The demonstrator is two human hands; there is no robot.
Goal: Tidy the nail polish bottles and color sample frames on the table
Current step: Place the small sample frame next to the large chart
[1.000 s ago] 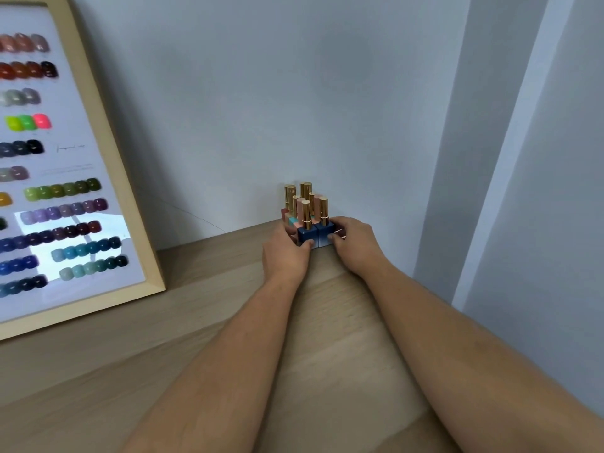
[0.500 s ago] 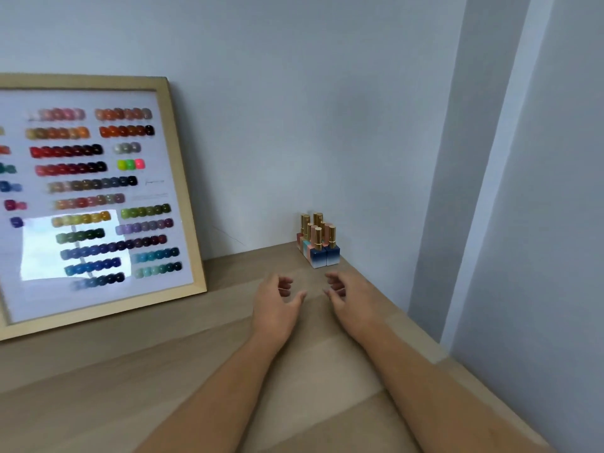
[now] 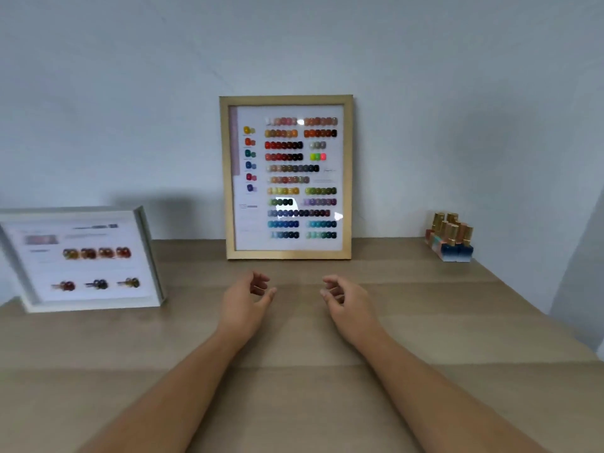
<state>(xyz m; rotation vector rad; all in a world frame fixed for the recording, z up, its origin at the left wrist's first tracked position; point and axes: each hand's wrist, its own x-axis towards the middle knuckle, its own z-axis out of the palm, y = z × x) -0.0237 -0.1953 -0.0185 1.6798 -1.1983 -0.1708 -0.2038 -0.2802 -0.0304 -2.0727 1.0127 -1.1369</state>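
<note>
The nail polish bottles [image 3: 450, 238] stand packed close in one little bunch, far off to the right of the right hand [image 3: 348, 299], near the back edge of the bench [image 3: 295, 341] and close to the corner. They have gold tops and square bottoms, and the front ones are dark blue. The big gold frame [image 3: 286, 177] stands straight ahead of both hands, just past the fingertips, and leans on the wall [image 3: 130, 76]. It is full of rows of small color dots. The white frame [image 3: 81, 256] is far to the left of the left hand [image 3: 245, 300] and tips back, with a few dark color drops on it. Both hands hold nothing. Their fingers are loosely curled, and the hands are apart with a gap between them, low over the bench. I cannot tell if they touch it. I think the bottles are done, because they look neat, and the frames come next. The gold frame is the closest, so the hands may go to it. That would call for both hands to spread wide and take its two sides, so it does not tip or slide off the wall. The white frame looks a bit turned, so it may want straightening too. The bench is light brown wood with long boards. The wall behind is plain and pale, and another pale wall meets it on the right.
</note>
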